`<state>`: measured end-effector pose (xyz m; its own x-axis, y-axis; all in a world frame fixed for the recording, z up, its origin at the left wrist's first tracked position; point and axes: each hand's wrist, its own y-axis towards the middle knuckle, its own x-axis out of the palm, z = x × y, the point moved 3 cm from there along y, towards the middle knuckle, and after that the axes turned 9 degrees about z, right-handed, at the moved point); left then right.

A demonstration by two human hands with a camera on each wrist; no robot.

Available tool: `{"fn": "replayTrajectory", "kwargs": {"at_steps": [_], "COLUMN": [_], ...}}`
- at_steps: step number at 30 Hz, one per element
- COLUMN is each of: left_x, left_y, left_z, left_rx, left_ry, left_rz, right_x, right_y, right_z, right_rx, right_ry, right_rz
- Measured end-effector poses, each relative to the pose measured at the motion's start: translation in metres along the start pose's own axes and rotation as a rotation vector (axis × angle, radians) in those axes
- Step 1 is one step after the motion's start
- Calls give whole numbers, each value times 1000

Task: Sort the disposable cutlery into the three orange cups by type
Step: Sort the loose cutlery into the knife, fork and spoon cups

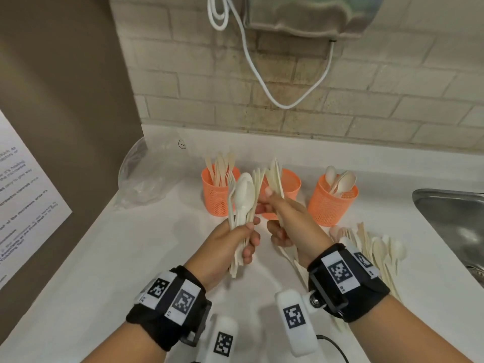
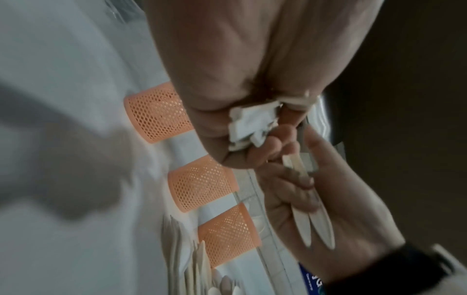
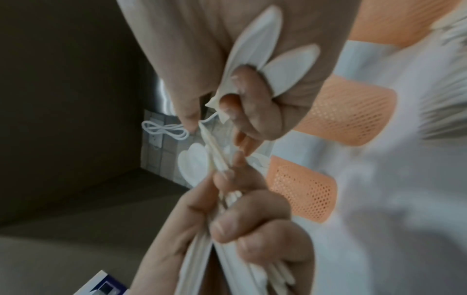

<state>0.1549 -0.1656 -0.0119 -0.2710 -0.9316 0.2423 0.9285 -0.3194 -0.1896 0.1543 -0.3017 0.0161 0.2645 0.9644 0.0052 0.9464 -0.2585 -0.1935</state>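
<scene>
- A white countertop [image 1: 131, 258] runs along a pale brick wall, with the rim of a steel sink [image 1: 450, 218] at the far right.
- Three orange mesh plastic cups stand in a row near the wall. The left orange cup [image 1: 218, 197] holds forks and knives standing upright, the middle orange cup [image 1: 289, 180] sits partly hidden behind the hands, and the right orange cup [image 1: 330, 205] holds spoons.
- A loose pile of cream plastic cutlery [image 1: 377, 247] lies flat on the counter, just right of the right wrist, still unsorted.
- The left hand [image 1: 230, 247] is wrapped around a mixed bundle of cream spoons, forks and knives [image 1: 243, 205], gripping the handles low so the heads fan upward.
- The right hand [image 1: 285, 218] pinches a few flat cream knives [image 1: 275, 174] between thumb and fingers, with two handles trailing across its palm.
- The pieces look very light, thin and smooth, so likely slippery and a little bendy. Holding them at mid-handle, pinched flat, seems safest; squeezing the tines or bowls risks snapping them.
</scene>
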Motion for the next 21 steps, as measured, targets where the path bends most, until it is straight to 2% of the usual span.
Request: {"fn": "replayTrajectory", "kwargs": {"at_steps": [5,10,13,21], "left_x": [7,11,11,9], "left_y": [2,7,10,15], "left_z": [1,-2,-3,-10], "left_rx": [-26,-31,-7,16], "left_ry": [-77,-114,-102,-37], "left_rz": [-79,-34,-16,1], "right_x": [-9,-11,-9,-8], "right_y": [1,6,4,13], "right_z": [13,17,18,27], "right_rx": [12,53,3,-42], "right_ry": [16,105,93,97], "right_rz": [-41,-92,-127,-88]}}
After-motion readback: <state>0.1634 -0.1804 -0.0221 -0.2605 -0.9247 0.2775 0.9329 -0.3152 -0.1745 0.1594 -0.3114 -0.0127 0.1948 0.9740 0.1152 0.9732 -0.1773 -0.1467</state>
